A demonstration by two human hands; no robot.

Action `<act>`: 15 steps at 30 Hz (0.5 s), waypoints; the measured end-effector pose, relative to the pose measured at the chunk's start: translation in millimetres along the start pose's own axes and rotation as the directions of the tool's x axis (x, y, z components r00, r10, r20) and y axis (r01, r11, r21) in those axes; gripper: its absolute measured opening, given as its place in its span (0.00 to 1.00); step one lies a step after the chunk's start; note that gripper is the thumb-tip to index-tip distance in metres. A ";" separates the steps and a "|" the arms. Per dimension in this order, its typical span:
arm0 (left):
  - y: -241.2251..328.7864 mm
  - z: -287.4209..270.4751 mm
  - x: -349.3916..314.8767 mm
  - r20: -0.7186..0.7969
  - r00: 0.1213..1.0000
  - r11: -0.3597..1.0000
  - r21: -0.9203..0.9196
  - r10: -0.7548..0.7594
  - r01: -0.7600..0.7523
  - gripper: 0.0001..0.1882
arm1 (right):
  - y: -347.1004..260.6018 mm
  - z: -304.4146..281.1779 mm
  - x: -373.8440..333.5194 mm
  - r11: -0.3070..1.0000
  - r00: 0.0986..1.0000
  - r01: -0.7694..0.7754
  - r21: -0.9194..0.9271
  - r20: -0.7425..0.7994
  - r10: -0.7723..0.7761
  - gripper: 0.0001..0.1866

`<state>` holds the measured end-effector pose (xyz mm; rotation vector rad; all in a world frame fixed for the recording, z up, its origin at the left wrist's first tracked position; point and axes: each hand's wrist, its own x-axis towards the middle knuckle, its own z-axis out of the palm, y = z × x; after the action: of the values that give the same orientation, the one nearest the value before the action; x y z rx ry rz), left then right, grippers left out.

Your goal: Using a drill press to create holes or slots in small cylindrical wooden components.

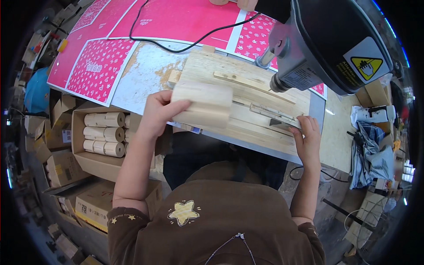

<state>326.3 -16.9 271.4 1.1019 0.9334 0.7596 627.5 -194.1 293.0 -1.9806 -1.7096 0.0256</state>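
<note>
Left hand [159, 111]: thumb and fingers pinching pale wooden block [206, 105], blurred. Right hand [308, 138]: fingers at end of narrow strip [273, 114]; cannot tell whether pinching

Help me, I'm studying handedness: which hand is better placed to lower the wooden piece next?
Probably the left hand: it grips the wooden piece, while the right hand is at the narrow strip.

Single view: wide fisheye, worn on my head, facing steeply down and forward. My brown shirt [238, 210] fills the lower frame at close range; my left hand [160, 110] and right hand [308, 138] sit farther out over the desk [142, 73]. The drill press [333, 48] stands upper right. Straight edges bow toward a dark rim.
</note>
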 end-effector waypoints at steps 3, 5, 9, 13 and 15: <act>7.8 11.2 -1.7 -0.061 0.980 0.968 0.160 -0.187 0.194 0.16 | -4.1 2.4 -2.3 1.000 1.000 0.007 -0.003 0.015 -0.007 0.14; 1.7 19.0 -0.4 -0.061 0.977 0.972 0.103 -0.205 0.211 0.18 | -4.3 2.6 -3.2 1.000 1.000 0.009 -0.013 0.025 -0.008 0.14; -3.0 34.2 1.7 -0.036 0.972 0.961 0.146 -0.234 0.237 0.19 | -4.2 4.7 -5.8 1.000 1.000 0.023 -0.019 0.021 -0.023 0.14; -14.4 61.3 4.7 0.133 0.952 0.946 0.214 -0.275 0.243 0.18 | -17.3 11.9 0.6 0.996 0.996 0.084 0.005 0.006 -0.084 0.15; -34.9 70.4 3.9 0.249 0.963 0.986 0.154 -0.102 0.065 0.24 | -14.6 14.3 3.7 0.998 0.998 0.061 -0.003 -0.011 -0.061 0.15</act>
<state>393.6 -51.1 248.9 1.2472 0.8179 0.4712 610.0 -184.4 287.6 -1.9257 -1.7633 -0.0090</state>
